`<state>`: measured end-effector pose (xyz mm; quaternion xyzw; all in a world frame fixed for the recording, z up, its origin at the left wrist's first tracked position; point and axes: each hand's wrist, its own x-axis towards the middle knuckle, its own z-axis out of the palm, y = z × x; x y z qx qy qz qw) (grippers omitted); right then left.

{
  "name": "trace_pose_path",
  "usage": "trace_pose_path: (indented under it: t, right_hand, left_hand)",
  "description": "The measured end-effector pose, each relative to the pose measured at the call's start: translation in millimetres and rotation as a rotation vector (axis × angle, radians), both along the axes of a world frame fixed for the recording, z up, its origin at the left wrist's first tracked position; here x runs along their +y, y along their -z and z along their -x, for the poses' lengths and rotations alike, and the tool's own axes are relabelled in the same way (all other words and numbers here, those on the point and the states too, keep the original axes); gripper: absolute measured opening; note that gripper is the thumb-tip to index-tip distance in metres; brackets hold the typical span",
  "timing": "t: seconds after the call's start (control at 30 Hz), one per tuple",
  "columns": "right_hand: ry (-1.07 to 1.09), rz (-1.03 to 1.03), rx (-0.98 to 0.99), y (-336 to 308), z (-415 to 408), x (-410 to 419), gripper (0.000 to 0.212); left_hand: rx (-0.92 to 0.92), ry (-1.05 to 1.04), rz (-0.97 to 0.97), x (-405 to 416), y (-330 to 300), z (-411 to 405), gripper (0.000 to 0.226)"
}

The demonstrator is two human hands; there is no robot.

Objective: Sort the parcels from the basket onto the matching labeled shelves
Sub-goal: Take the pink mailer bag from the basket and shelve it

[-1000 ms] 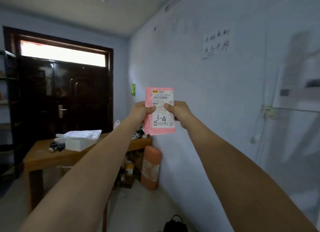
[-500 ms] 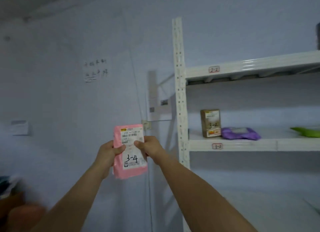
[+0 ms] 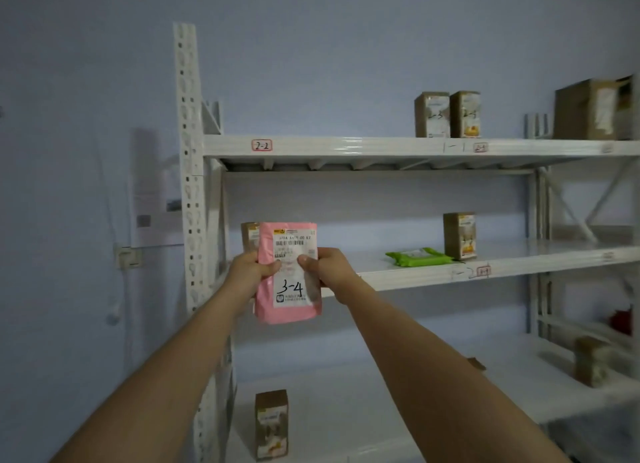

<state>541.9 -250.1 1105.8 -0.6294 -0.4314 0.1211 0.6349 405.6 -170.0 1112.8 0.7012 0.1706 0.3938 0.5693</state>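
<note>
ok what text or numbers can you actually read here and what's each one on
"3-4": handwritten on the white label of the pink parcel, held by the left hand and right hand.
"2-2": red-bordered tag on the upper shelf edge.
Too blurred to read: the parcel's printed code and barcode lines, the tags further right on both shelf edges, and the markings on the brown boxes.

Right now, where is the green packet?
In the head view, the green packet lies flat on the middle shelf, right of centre, beside a brown box.
</note>
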Motion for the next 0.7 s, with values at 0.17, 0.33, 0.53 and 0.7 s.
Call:
trace_pose_path:
  t: [0.17, 0.33, 0.53, 0.7]
  right_hand:
    - [0.075, 0.01, -0.02, 15.2, -77.9, -61.2, 0.018]
    - [0.112, 0.074, 0.051, 71.3, -135.2, -105.9, 0.015]
    - [0.112, 0.094, 0.119, 98.0, -167.1, -119.3, 0.017]
    - [0.146, 0.069, 0.162, 98.2, -198.2, -123.6, 0.016]
  left_hand:
    - [0.002, 0.069, 0.024, -47.2, 16.9, -86.4, 0.02]
    - [0.065, 0.132, 0.089, -82.2, 70.1, -152.3, 0.028]
    - [0.125, 0.15, 0.116, -83.7, 96.2, -195.6, 0.027]
    - [0.135, 0.193, 0.096, -80.3, 92.0, -238.1, 0.028]
